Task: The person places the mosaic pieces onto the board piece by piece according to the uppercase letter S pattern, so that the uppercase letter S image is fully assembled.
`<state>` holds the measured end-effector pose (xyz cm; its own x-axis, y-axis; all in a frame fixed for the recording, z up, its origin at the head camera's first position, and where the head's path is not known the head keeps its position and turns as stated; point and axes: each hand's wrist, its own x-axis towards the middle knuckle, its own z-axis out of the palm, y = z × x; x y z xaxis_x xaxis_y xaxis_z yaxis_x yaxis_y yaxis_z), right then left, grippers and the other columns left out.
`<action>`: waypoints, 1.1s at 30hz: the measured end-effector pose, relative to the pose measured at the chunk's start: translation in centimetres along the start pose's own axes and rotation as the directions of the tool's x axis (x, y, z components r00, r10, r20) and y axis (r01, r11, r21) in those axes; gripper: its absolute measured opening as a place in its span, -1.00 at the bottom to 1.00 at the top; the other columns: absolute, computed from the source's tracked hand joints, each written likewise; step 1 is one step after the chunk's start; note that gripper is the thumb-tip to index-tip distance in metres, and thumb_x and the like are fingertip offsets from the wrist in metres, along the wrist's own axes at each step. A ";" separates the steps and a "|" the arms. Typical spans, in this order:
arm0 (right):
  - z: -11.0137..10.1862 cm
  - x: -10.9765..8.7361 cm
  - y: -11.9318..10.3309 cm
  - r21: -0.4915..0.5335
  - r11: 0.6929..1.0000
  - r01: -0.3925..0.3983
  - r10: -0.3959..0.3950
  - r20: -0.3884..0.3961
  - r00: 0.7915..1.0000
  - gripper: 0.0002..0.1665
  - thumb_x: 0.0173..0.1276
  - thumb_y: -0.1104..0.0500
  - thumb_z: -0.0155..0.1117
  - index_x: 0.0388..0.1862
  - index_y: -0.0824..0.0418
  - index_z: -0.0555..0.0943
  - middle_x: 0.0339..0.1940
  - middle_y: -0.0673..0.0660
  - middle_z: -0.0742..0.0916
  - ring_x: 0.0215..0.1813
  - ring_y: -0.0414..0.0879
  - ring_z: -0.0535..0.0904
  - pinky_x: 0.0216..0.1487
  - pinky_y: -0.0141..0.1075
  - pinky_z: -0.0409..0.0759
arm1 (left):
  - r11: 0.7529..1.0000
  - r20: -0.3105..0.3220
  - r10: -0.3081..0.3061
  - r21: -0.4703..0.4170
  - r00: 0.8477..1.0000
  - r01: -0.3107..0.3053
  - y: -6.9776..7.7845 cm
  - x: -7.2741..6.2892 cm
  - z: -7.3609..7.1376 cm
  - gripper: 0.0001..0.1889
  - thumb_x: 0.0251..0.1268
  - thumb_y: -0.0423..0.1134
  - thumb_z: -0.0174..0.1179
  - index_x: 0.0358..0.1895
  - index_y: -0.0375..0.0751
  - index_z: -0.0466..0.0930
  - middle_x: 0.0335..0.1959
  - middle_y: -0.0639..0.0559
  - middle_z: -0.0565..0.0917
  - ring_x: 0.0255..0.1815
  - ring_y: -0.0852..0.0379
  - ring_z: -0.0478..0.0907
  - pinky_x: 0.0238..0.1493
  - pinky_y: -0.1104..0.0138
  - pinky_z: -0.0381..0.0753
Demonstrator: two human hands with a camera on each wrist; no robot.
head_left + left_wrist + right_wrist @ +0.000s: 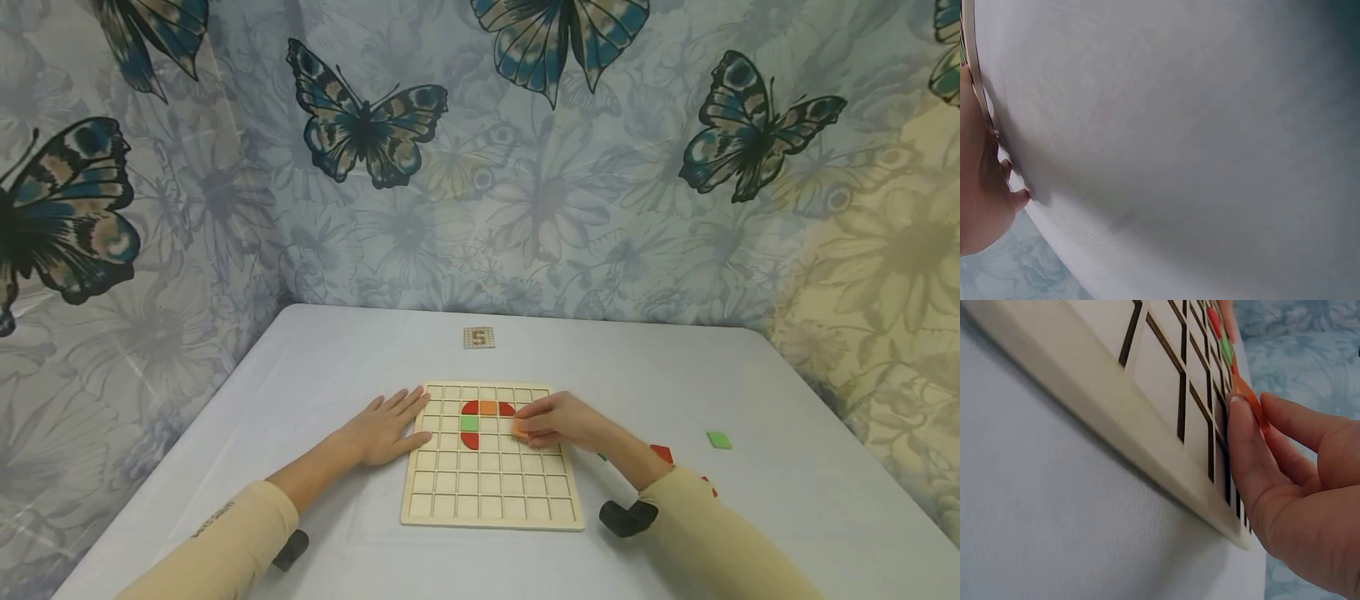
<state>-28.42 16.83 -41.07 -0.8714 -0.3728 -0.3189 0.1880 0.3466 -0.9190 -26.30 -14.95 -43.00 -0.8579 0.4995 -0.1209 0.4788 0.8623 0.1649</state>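
The left hand (386, 429), fingers extended and thumb spread wide, touches the left edge of the gridded board (491, 506), apparently steadying it. Red, orange and green set tiles (469, 423) fill some upper cells (a small patterned card (479, 337) lies beyond). The right hand (562, 419) pinches a tilted orange tile (1252, 403) at the board's right-hand cells: placing seems in hand, calling next for levelling it into a cell. Farther right lie loose tiles (719, 440).
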 end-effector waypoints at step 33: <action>3.6 0.3 -1.6 -0.180 0.983 0.024 -0.020 0.027 0.999 -0.82 0.27 0.32 0.32 -0.17 0.39 0.68 -0.32 0.14 0.74 -0.43 -0.12 0.65 -0.30 -0.29 0.66 | 1.000 0.011 -0.011 -0.004 1.000 0.011 0.0 0.3 0.2 -0.22 0.45 0.28 -0.29 0.53 -0.18 -0.06 0.53 -0.07 -0.05 0.50 -0.12 -0.10 0.38 -0.11 -0.07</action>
<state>-27.39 13.10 -40.52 -0.8626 -0.4024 -0.3066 0.0823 0.4865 -0.8698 -26.50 -14.79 -43.19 -0.8609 0.4911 -0.1331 0.4688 0.8673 0.1675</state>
